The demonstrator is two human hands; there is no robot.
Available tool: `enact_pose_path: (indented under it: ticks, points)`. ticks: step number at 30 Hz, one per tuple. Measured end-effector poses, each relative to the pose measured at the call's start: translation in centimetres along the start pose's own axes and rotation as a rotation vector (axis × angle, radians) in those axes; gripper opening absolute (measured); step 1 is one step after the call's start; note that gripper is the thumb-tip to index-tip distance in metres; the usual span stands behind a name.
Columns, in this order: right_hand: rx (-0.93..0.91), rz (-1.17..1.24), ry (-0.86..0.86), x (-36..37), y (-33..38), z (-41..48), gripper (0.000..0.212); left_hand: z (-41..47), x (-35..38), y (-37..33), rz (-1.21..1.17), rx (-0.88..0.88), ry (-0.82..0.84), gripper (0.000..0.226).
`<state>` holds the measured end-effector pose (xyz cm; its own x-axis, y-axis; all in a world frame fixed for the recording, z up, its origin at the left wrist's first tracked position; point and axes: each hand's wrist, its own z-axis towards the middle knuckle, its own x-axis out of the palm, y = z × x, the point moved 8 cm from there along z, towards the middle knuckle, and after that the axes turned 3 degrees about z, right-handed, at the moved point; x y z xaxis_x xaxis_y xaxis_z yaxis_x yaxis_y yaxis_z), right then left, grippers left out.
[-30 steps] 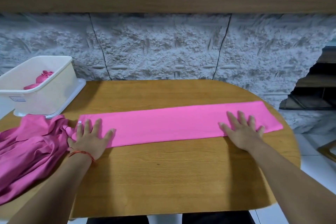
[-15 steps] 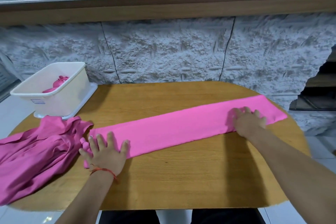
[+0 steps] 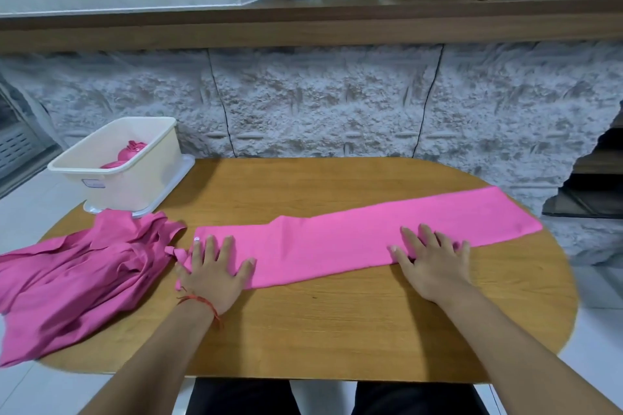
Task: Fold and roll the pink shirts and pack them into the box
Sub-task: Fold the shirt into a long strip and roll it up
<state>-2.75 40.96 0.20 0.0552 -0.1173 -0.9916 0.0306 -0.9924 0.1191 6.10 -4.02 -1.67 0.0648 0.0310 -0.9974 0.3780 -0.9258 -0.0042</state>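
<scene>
both forearms reach forward from the bottom edge, bare. the left hand [image 3: 214, 271] lies palm down, fingers straight and spread, thumb out to the right; a red string bracelet [image 3: 201, 302] circles its wrist. the right hand [image 3: 433, 261] is flat too, palm down, fingers splayed forward.

Counter [image 3: 337, 330]: wood-grain top, smooth, with a low sheen. Folded shirt [image 3: 337, 242] across its middle: bright pink cloth, matt and flat. Crumpled shirt [image 3: 77, 280] at the left edge: deeper pink cloth, creased, faintly lustrous. Box [image 3: 135, 185] at the far-left corner: cream plastic, smooth. Wall [image 3: 320, 104] behind: rough, stone-like.
</scene>
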Motion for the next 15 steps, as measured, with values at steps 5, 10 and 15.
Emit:
enact_pose_path:
  ticks: [5, 10, 15]
  points:
    - [0.069, -0.049, -0.061, -0.8, -3.7, -0.7, 0.076, 5.0, -0.3, -1.0, -0.016, -0.009, 0.048, 0.095]
    - [0.110, -0.185, -0.162, -2.0, -6.4, -1.5, 0.068, 11.4, -1.5, -2.5, 0.058, 0.054, 0.081, 0.081]
    - [0.082, -0.099, -0.290, -2.8, -6.5, -2.2, 0.051, 16.3, -3.4, -3.8, 0.212, 0.002, 0.084, 0.065]
